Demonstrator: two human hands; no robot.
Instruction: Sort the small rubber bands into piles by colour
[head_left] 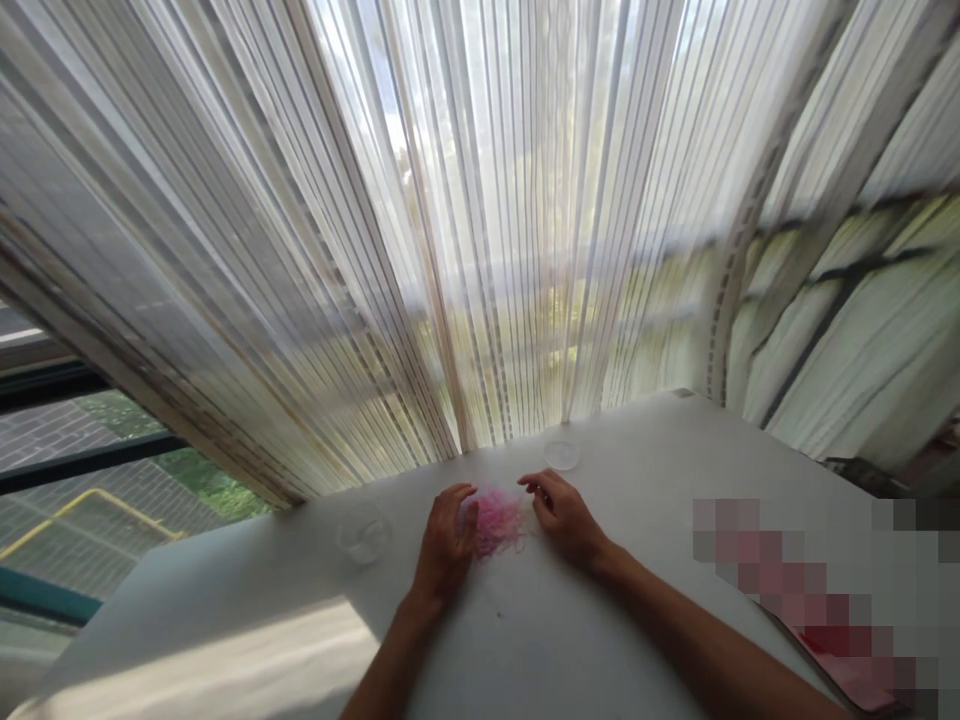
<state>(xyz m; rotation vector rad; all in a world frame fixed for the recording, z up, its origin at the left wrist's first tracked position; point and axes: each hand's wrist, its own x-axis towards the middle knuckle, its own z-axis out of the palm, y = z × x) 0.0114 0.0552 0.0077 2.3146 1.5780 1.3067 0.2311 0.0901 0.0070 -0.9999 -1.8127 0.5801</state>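
The loose tangle of pink strands (497,522) lies on the white table (622,490), between the person's two hands. It is a roughly round heap, so I can't pick out one long axis; its strands point every which way, a few straggling out on the near side and towards the right hand (562,512). The left hand (444,540) curves against the heap's left side, its grip loose, with fingers and thumb apart. The right hand has bent fingers beside the paler strands at the other edge; whether its grip has caught any, I can't tell.

Beyond the right hand sits a clear round dish (562,455), and a clear round container (364,537) stands left of the left hand. Sunlight falls across the table's near left part. Behind hang sheer striped curtains (517,220), with brick paving (52,530) and a yellow rail (94,492) visible outside at the left.
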